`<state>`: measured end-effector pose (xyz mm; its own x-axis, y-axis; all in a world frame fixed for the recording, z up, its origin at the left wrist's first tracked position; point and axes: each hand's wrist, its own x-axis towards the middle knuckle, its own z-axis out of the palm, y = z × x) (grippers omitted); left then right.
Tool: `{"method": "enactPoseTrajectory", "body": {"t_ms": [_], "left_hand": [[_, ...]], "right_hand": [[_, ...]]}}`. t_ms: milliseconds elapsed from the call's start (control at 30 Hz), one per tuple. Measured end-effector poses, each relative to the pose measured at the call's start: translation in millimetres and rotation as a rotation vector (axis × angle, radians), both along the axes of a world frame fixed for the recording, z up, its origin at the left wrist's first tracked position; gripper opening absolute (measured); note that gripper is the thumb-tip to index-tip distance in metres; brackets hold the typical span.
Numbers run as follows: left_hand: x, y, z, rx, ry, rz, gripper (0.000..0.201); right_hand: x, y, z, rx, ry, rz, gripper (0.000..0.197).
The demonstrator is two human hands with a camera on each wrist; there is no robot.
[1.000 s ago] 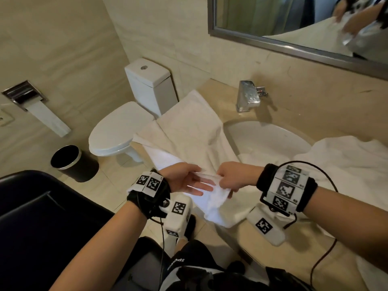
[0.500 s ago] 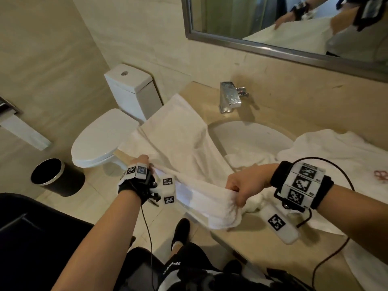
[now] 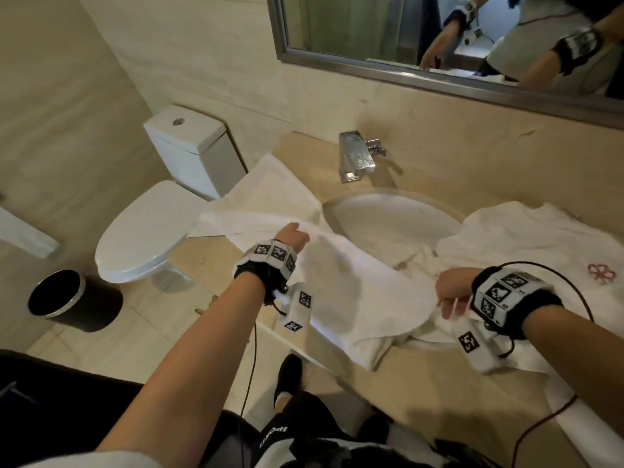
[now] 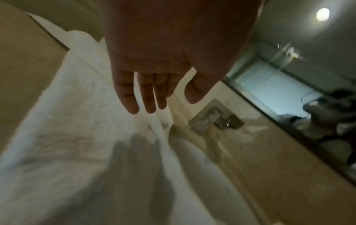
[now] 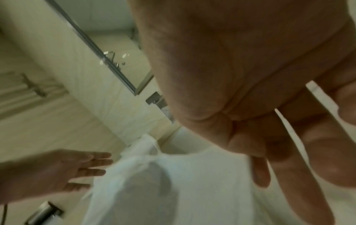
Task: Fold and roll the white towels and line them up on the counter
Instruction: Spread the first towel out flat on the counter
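Observation:
A white towel lies spread along the counter left of the sink, its near edge hanging over the front. My left hand hovers flat over its far part with straight fingers; the left wrist view shows the left hand casting a shadow on the towel below. My right hand pinches the towel's right end with curled fingers. In the right wrist view, white cloth shows between the fingers of that hand. A second heap of white towels lies right of the sink.
The sink basin and chrome faucet sit behind the towel, under a mirror. A toilet and a black bin stand left of the counter. A dark seat fills the lower left corner.
My left hand has let go of the towel's left end, opened and moved forward over the cloth. The towel has dropped onto the counter. My right hand has shifted right, still holding its end.

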<state>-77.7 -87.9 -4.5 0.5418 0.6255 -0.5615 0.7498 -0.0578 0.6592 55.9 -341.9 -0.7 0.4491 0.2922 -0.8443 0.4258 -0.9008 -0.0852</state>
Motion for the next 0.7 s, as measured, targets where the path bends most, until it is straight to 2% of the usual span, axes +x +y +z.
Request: {"method": "enactPoseTrajectory", "body": {"t_ms": [67,167,233,300,533,700], "left_hand": [[-4.4,1.6,-12.3,0.047,0.070,-0.078,0.053],[-12.8,8.3,-21.1,0.058,0.084,-0.090,0.047],[-15.4,17.7,-24.6,0.061,0.083,-0.081,0.043],[-17.6,28.6,-26.0,0.061,0.085,-0.072,0.042],[-32.4,86.6,-24.4,0.141,0.081,-0.051,0.036],[-47.1,143.1,-31.4,0.160,0.132,-0.041,0.033]], "right_hand": [[1.4,4.2,-3.3,-0.047,0.000,0.016,0.023],[-1.1,19.6,-3.8,0.021,-0.041,-0.005,0.015],[-5.2,36.9,-4.1,0.039,0.008,-0.017,0.021],[-10.5,57.5,-4.3,0.074,0.048,-0.049,0.016],[-29.2,149.8,0.7,0.243,0.131,0.012,0.018],[-36.7,217.6,-2.9,0.373,0.094,0.045,0.016]]}}
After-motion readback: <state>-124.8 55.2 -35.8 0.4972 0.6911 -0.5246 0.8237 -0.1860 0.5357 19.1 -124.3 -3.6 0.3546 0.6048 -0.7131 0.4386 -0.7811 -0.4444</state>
